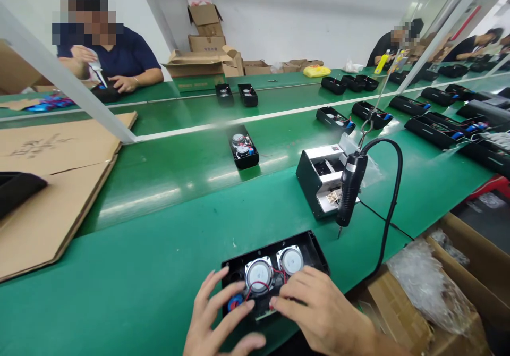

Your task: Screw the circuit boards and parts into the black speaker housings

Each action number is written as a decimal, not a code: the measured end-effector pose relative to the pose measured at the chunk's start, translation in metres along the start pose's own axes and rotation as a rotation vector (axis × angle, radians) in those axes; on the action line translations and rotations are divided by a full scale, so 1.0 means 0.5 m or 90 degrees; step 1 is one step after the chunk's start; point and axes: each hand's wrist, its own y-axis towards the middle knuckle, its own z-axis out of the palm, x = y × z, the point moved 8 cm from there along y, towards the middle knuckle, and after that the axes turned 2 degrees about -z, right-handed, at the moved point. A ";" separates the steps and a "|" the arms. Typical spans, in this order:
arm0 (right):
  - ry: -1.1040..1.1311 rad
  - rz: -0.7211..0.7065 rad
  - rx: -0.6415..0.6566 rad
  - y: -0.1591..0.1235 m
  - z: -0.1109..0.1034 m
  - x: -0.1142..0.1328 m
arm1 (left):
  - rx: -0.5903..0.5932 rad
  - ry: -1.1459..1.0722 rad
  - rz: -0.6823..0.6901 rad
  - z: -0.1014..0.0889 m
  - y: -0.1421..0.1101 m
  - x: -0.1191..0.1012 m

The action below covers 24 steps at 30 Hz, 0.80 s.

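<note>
A black speaker housing (274, 252) is lying open side up on a green conveyor belt (131, 271), directly in front of the person. Two round speaker drivers (260, 274) are sitting side by side inside it, with red wires (258, 285) running between them and a blue round part (235, 303) sitting in the corner nearest the left hand. The left hand (215, 313) is spread wide, its fingertips (249, 304) resting just beside that blue part. The right hand (319, 308) is reaching in with its fingers drawn close over the wiring; whether it is gripping anything, I cannot tell.

Beyond the housing, an electric screwdriver (350, 186) is hanging bit down from a spring hook (368, 125), beside a black metal unit (314, 183). Farther along, another open housing (243, 149) is showing its drivers. Left of the first housing, a cardboard sheet (51, 186) is lying flat; to its right, a cardboard box (398, 313) is holding plastic film (426, 287). Far beyond, a co-worker's hand (79, 56) is holding a white tube.
</note>
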 end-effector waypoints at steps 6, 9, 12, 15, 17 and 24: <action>-0.008 0.054 -0.003 0.017 -0.057 -0.032 | -0.069 -0.104 -0.134 0.036 -0.011 0.001; -0.033 0.045 0.069 0.025 -0.037 -0.031 | -0.103 -0.092 -0.131 0.051 -0.018 -0.010; -0.063 0.043 0.175 0.025 0.004 -0.027 | -0.067 -0.047 -0.101 0.051 -0.015 -0.015; -0.073 0.056 0.249 0.027 0.031 -0.026 | -0.020 0.040 -0.063 0.037 0.001 -0.017; -0.062 0.061 0.287 0.030 0.041 -0.029 | 0.017 0.090 -0.034 0.033 0.017 -0.021; -0.019 0.043 0.325 0.031 0.041 -0.041 | 0.096 0.071 0.001 0.047 0.056 -0.034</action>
